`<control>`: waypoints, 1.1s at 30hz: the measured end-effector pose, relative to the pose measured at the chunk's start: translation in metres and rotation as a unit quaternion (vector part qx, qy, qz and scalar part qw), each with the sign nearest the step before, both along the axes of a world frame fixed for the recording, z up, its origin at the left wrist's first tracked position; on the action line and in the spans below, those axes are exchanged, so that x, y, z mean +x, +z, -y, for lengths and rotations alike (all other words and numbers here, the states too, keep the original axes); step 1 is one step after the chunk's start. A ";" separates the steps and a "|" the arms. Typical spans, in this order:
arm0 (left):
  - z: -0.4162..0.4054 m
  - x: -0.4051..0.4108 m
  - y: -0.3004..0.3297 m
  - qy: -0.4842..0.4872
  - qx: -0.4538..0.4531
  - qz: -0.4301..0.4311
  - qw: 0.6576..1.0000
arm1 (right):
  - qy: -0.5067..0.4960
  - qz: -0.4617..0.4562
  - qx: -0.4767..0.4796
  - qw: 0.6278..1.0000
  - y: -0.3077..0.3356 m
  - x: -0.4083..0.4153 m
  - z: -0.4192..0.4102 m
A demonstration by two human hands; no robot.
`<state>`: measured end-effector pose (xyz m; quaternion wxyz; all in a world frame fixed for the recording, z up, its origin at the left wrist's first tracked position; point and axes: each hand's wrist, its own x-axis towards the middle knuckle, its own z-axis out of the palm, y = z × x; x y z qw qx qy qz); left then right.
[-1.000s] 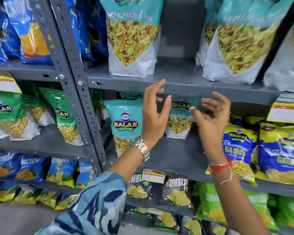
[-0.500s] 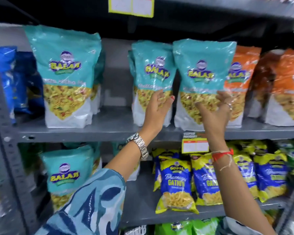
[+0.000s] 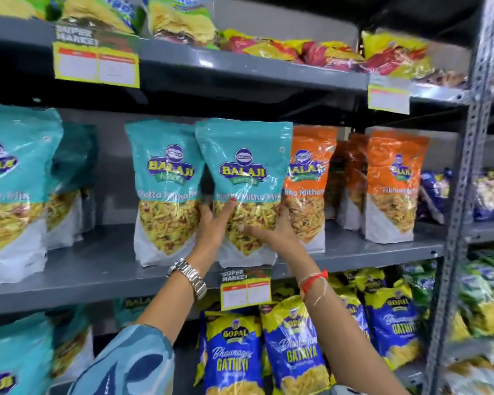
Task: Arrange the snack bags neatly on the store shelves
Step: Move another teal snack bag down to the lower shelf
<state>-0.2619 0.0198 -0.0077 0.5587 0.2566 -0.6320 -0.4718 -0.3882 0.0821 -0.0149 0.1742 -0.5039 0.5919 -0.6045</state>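
A teal Balaji snack bag (image 3: pixel 244 155) stands upright on the grey middle shelf (image 3: pixel 103 269). My left hand (image 3: pixel 214 226) grips its left lower side, fingers on the front. My right hand (image 3: pixel 271 230) clasps its right lower side, thumb across the front. A second teal Balaji bag (image 3: pixel 166 195) stands just to its left, touching it. To its right an orange Balaji bag (image 3: pixel 308 178) is partly overlapped by the held one.
More orange bags (image 3: pixel 394 183) stand further right, and a large teal bag (image 3: pixel 9 189) at the far left. Blue Gopal Gathiya bags (image 3: pixel 234 354) fill the shelf below. A price tag (image 3: pixel 246 289) hangs from the shelf edge. A perforated grey upright (image 3: pixel 462 195) bounds the bay.
The view has risen and closed in on the middle shelf. Both hands have slid from the two teal bags to the lower sides of the right one, which now overlaps the orange bag.
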 end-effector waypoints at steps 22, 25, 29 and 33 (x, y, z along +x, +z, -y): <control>-0.094 0.093 -0.040 0.086 -0.026 -0.037 0.995 | 0.013 -0.003 -0.077 0.997 -0.060 0.073 -0.069; -0.093 0.117 -0.068 0.106 -0.002 -0.022 0.994 | 0.031 0.011 -0.059 0.998 -0.087 0.096 -0.070; -0.086 0.157 -0.113 0.124 0.049 0.030 0.991 | 0.062 0.028 -0.016 0.998 -0.136 0.123 -0.055; -0.072 0.188 -0.164 0.129 0.069 0.075 0.986 | 0.091 0.024 0.044 0.995 -0.187 0.148 -0.033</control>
